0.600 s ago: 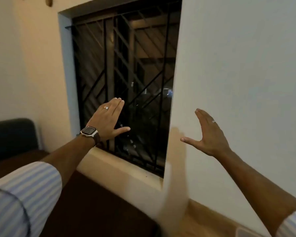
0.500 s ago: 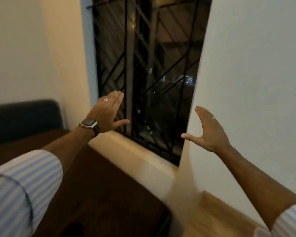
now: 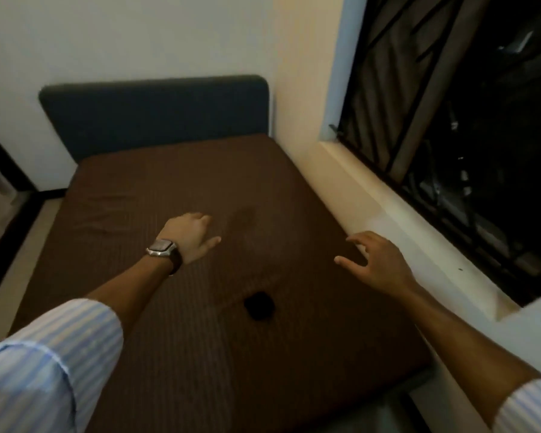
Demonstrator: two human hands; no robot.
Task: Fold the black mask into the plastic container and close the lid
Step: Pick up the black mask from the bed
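A small black lump (image 3: pixel 259 305), blurred, lies on the brown bed sheet (image 3: pixel 169 189); I cannot tell whether it is the black mask. No plastic container shows in the head view. My left hand (image 3: pixel 191 237), with a watch on the wrist, hovers open above the bed, up and left of the black lump. My right hand (image 3: pixel 374 262) hangs open to the lump's upper right, near the bed's right edge. Neither hand holds anything.
A dark headboard (image 3: pixel 153 110) stands against the white wall at the bed's far end. A cream window ledge (image 3: pixel 384 210) runs along the bed's right side under a barred window (image 3: pixel 456 126). Floor (image 3: pixel 19 235) shows at the left.
The view has swung down and left from the window to the bed. Both hands have dropped from in front of the window to above the sheet, still open.
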